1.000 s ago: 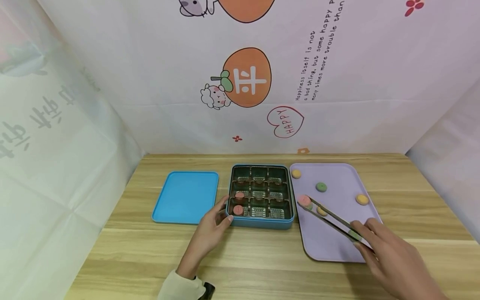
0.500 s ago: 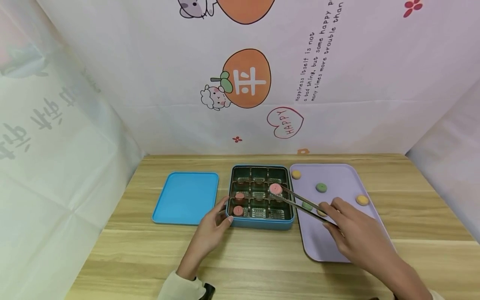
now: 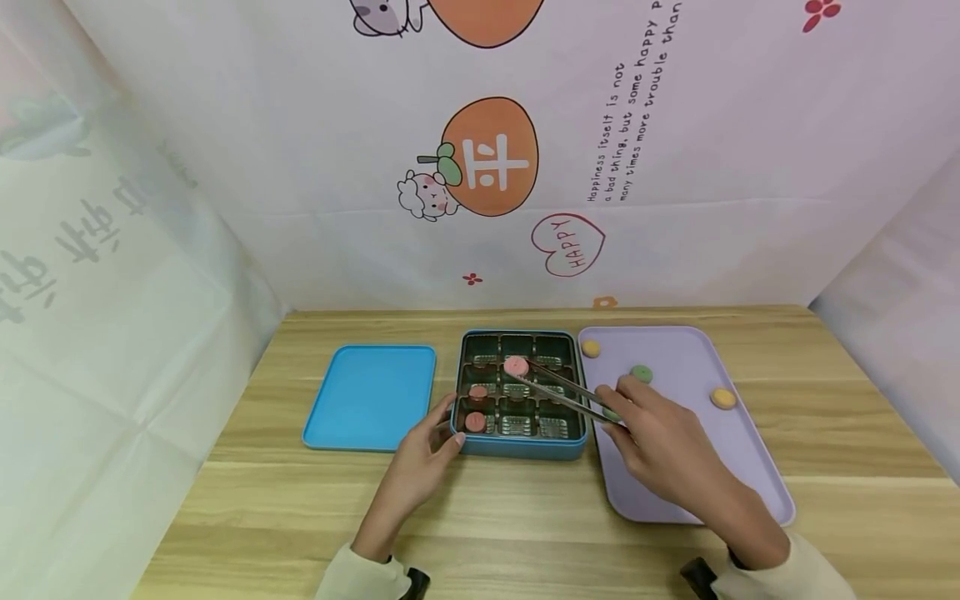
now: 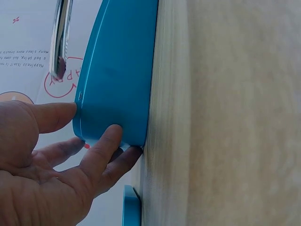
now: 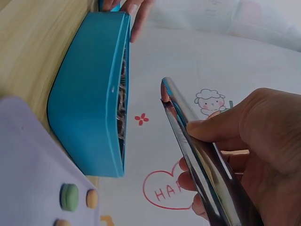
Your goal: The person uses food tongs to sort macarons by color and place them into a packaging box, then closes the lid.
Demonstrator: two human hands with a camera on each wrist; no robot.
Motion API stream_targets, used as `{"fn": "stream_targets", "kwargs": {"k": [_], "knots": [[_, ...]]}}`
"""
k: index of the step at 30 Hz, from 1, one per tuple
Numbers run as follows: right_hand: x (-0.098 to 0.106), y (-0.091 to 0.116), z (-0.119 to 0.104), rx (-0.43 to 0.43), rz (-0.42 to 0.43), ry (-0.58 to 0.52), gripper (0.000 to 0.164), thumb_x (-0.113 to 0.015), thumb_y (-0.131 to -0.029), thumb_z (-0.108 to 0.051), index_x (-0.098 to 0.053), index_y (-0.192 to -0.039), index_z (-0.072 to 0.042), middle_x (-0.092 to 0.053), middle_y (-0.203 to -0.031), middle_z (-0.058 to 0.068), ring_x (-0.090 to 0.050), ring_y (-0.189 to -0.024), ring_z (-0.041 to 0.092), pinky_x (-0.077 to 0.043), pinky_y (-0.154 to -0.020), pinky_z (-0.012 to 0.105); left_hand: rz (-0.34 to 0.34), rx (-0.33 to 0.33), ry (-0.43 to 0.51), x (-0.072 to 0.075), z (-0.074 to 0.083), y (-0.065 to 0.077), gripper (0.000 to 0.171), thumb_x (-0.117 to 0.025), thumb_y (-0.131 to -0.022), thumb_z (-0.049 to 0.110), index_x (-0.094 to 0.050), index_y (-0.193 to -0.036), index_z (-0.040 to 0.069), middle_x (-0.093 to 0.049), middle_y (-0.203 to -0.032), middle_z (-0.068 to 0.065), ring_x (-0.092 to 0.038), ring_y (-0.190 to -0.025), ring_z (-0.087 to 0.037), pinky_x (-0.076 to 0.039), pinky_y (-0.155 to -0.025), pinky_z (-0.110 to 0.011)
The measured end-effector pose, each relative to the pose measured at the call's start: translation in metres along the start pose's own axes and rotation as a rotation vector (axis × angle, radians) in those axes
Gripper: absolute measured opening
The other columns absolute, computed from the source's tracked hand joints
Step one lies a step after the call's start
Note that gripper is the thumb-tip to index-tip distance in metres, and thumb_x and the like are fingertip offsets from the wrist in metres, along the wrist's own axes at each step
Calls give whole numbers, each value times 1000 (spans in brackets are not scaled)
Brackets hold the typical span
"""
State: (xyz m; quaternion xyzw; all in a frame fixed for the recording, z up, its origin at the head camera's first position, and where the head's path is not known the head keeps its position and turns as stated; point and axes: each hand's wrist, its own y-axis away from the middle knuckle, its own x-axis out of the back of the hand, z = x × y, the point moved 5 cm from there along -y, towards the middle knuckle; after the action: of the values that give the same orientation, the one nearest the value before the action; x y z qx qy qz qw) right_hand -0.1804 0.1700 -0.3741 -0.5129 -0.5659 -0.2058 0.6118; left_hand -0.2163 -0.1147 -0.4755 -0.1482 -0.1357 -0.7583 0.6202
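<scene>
By the left hand the blue box is gripped, presumably for steadiness; by tongs, pinched in the right hand, a pink biscuit is held above the compartments (which one is unclear).

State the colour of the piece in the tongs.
The piece is pink, clearest in the head view.

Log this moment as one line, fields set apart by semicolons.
left hand: holds blue box; right hand: grips tongs; tongs: pink macaron, above box; box: two macarons in left column; purple tray: yellow macarons, green macarons
</scene>
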Motion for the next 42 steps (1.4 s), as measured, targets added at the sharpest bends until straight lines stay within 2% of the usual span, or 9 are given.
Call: {"fn": "stream_targets", "kwargs": {"k": [8,17,21,25,36,42], "knots": [[-18,-22,-5,-48,-90,-3,35,-78,-91,-5,-73,-126,-1,-48,-85,-1,-36,-66,7,-31,-51,21,-2,13,-9,0,-2,0,64,-62,-105,9,-36,-164,10,-42,-163,-24,-61,-133,-44,-60,-98,-47],[-33,-45,-6,-50,-144,-20,39,-76,-93,-3,-70,-131,3,-59,-97,7,-43,-67,11,-30,-49,23,-1,-11,-5,1,0,0,61,-60,-106,8,-38,-163,8,-47,-158,-28,-58,-136,-46,-57,-103,-50],[-40,-54,-5,-45,-149,-5,37,-76,-93,-3,-71,-128,5,-57,-92,8,-42,-62,11,-29,-48,23,-1,-4,-7,0,1,0,63,-61,-105,8,-37,-163,10,-45,-160,-25,-61,-133,-44,-59,-99,-48],[-47,-61,-5,-48,-161,2,34,-76,-92,-3,-71,-125,5,-56,-90,8,-45,-63,12,-33,-49,24,1,2,0,0,1,-1,63,-62,-105,7,-38,-163,11,-44,-162,-24,-62,-132,-44,-60,-98,-48],[-55,-76,-4,-55,-211,14,30,-70,-95,-1,-70,-126,3,-63,-103,13,-57,-74,19,-42,-51,29,-2,7,3,0,-1,-1,63,-62,-105,8,-37,-164,11,-41,-164,-23,-60,-134,-45,-60,-98,-47],[-58,-79,-4,-52,-203,18,29,-72,-95,-2,-71,-123,2,-63,-102,13,-57,-75,20,-44,-50,30,2,-9,-4,1,0,-2,62,-61,-106,8,-38,-163,9,-47,-159,-26,-60,-134,-45,-58,-101,-50]]}}
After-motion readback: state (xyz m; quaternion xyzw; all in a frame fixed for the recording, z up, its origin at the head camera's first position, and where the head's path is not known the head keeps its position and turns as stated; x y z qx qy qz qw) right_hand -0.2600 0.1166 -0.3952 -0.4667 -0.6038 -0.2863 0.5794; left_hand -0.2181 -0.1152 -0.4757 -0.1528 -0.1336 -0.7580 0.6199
